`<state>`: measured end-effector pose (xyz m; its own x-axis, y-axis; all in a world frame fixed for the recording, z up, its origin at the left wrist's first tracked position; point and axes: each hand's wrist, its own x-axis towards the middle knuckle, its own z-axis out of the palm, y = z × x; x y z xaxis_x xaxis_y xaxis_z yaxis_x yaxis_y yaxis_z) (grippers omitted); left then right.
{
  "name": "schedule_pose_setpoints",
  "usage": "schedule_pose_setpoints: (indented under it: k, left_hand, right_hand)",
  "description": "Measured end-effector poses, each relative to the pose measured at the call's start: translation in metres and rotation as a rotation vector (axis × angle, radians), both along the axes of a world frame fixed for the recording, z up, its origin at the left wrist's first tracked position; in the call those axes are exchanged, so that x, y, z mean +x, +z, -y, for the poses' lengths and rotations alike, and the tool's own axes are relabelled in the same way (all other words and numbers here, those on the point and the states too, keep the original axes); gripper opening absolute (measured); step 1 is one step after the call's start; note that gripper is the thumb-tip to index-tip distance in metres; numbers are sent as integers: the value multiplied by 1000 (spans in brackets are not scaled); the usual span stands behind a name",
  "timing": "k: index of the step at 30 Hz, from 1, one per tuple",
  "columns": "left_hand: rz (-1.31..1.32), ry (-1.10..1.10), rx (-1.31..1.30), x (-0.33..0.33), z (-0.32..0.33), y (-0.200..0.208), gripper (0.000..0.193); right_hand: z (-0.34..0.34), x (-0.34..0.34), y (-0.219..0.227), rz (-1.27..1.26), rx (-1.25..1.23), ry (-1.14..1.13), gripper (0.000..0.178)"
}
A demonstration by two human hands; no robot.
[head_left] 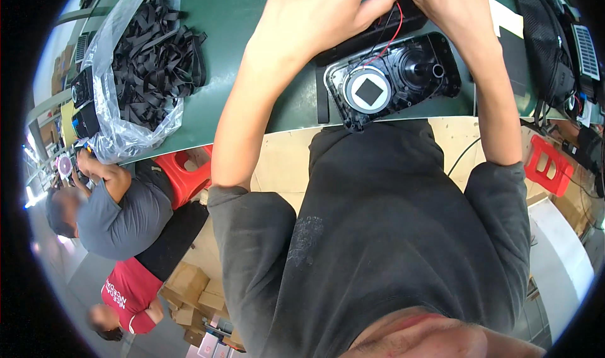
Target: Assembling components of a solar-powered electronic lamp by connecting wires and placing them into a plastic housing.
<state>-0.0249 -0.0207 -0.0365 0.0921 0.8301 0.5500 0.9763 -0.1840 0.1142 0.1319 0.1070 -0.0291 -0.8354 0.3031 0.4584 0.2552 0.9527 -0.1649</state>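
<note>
My left hand (334, 8) and my right hand (446, 4) meet at the top edge of the view, and their fingertips are partly cut off. The left one's thumb presses by a thin red wire (399, 25), with its fingers curled. Close against that thumb, my right hand is closed too; what it pinches is hidden. The wire runs down to a round speaker (367, 91) with a white ring and a black diamond on a white square. This speaker sits in an open black plastic housing (421, 68), just below my hands. Behind the housing lies a dark box-like part (413, 19), partly covered by my hands.
A clear plastic bag (106, 109) full of black straps (157, 62) lies at the left of the green table (224, 49). A black mesh bag (547, 49) is at the right. Two people sit at the left, one near a red stool (183, 172). Another red stool (547, 166) stands right.
</note>
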Motion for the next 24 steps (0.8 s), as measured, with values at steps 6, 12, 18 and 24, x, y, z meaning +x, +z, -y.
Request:
schedule_pose_setpoints:
  k: [6, 12, 18, 24]
  left_hand:
    - [160, 25, -189, 6, -2, 2, 66]
    - [3, 81, -313, 19, -8, 26, 89]
    - [-91, 69, -400, 26, -10, 31, 100]
    - [57, -173, 15, 6, -2, -7, 92]
  right_hand:
    - [-21, 13, -49, -155, 198, -20, 19]
    - [-3, 9, -2, 19, -150, -16, 15]
    - [-13, 9, -3, 152, -308, 66, 16]
    - [-15, 6, 2, 270, -207, 47, 12]
